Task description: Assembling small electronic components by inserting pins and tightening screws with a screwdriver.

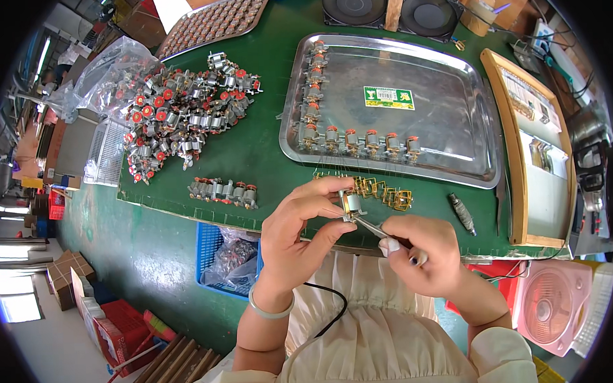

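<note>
My left hand (pixel 301 229) pinches a small silver motor-like part (pixel 352 202) with a brass-coloured strip between thumb and fingers, just over the table's near edge. Closed around a slim metal tool (pixel 370 226), my right hand (pixel 427 251) brings its narrow tip against the lower end of that part. The tool's exact kind is partly hidden by my fingers. Right behind the hands lies a bunch of brass-coloured wire-like frames (pixel 391 196). Beyond them a shiny metal tray (pixel 446 129) carries similar parts with red-orange tops, lined up along its left and near sides.
A large heap of red-topped parts (pixel 182 115) spills from a plastic bag at left; a short row (pixel 223 192) lies nearer. A full tray (pixel 213 22) and black fans (pixel 357 4) stand behind. Rightward are a grey cylindrical object (pixel 462 214) and a wood-framed box (pixel 516 204).
</note>
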`<state>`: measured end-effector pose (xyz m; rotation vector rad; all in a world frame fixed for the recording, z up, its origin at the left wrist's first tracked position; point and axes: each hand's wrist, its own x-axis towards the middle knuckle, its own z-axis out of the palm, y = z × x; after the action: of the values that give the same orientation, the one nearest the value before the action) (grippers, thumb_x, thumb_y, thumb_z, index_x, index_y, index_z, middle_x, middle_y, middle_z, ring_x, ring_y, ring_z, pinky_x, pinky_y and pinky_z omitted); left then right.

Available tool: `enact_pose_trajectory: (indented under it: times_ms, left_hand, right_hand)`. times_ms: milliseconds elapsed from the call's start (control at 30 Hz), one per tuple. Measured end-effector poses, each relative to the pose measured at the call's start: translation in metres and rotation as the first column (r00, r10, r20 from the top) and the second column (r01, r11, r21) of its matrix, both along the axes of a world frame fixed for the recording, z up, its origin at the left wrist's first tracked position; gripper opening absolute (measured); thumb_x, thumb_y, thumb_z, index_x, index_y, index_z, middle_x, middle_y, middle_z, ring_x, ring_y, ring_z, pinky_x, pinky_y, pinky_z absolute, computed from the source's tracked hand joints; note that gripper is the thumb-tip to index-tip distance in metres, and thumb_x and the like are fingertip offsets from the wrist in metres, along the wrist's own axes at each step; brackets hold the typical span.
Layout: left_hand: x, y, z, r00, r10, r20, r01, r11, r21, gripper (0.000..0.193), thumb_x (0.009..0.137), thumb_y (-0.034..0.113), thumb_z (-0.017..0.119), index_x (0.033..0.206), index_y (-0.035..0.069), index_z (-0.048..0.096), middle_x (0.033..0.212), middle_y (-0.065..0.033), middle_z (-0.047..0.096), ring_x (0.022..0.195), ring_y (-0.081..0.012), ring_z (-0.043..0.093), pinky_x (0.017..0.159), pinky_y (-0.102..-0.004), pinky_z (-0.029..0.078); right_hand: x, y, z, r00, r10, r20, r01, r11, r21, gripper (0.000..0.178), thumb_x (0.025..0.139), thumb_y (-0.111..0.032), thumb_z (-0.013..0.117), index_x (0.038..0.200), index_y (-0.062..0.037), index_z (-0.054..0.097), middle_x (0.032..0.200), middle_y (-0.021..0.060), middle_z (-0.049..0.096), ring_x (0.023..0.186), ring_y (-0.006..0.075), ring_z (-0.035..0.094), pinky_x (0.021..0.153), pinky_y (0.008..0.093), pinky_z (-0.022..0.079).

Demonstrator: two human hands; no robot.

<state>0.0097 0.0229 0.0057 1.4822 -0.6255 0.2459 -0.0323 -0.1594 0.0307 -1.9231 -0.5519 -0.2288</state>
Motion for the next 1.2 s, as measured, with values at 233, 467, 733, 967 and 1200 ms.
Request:
enact_pose_trajectory:
  times_ms: [233, 467, 733, 967, 1200]
  left_hand:
    - [0.000, -0.001, 0.001, 0.998, -0.057, 0.012, 0.058, 0.996, -0.063, 0.022, 0.069, -0.004, 0.067, 0.086, -0.001, 0.053, 0.104, -0.0206, 0.057, 0.092, -0.0259, 0.058, 0.077, -0.0325, 0.049]
    - [0.003, -0.001, -0.008, 0.994, 0.011, 0.112, 0.001, 0.994, -0.112, 0.030, 0.072, -0.005, 0.064, 0.097, 0.001, 0.048, 0.110, -0.0215, 0.053, 0.100, -0.0284, 0.055, 0.080, -0.0332, 0.048]
    - [-0.003, -0.014, -0.012, 0.998, -0.022, 0.054, 0.030, 0.987, -0.158, 0.030, 0.074, -0.005, 0.063, 0.099, 0.001, 0.047, 0.111, -0.0215, 0.052, 0.101, -0.0278, 0.055, 0.083, -0.0330, 0.047]
    - [-0.012, -0.024, -0.016, 1.000, -0.016, 0.023, 0.017, 0.997, -0.070, 0.030, 0.074, -0.002, 0.065, 0.098, 0.001, 0.047, 0.114, -0.0226, 0.052, 0.099, -0.0264, 0.057, 0.082, -0.0318, 0.047]
    - [-0.014, -0.026, -0.012, 1.000, 0.003, -0.007, -0.003, 1.000, -0.009, 0.031, 0.073, -0.002, 0.066, 0.097, 0.001, 0.047, 0.110, -0.0213, 0.056, 0.093, -0.0229, 0.060, 0.078, -0.0288, 0.049]
  right_hand:
    - [0.011, -0.012, -0.010, 0.396, 0.753, -0.526, 0.154, 0.510, 0.846, 0.016, 0.078, -0.002, 0.049, 0.089, 0.0064, 0.057, 0.060, 0.0054, 0.051, 0.045, 0.0085, 0.041, 0.041, 0.0224, 0.029]
    - [0.009, -0.014, -0.003, 0.987, 0.094, -0.134, -0.105, 0.992, -0.073, 0.018, 0.066, 0.000, 0.061, 0.083, -0.0020, 0.057, 0.063, 0.0062, 0.050, 0.052, 0.0139, 0.049, 0.044, 0.0281, 0.036]
    - [0.010, -0.004, 0.002, 0.990, -0.141, 0.021, 0.142, 0.968, -0.209, 0.028, 0.060, 0.000, 0.065, 0.085, -0.0030, 0.053, 0.074, 0.0095, 0.053, 0.054, 0.0244, 0.053, 0.047, 0.0330, 0.042]
    - [0.017, -0.005, 0.001, 0.991, -0.042, 0.128, 0.053, 0.995, -0.084, 0.026, 0.060, 0.002, 0.063, 0.083, -0.0020, 0.051, 0.066, 0.0084, 0.052, 0.055, 0.0237, 0.054, 0.047, 0.0321, 0.042]
    - [0.017, -0.011, 0.002, 0.988, 0.002, 0.153, 0.008, 0.998, -0.066, 0.025, 0.061, 0.010, 0.056, 0.084, 0.0017, 0.052, 0.064, 0.0083, 0.048, 0.052, 0.0185, 0.048, 0.045, 0.0276, 0.038]
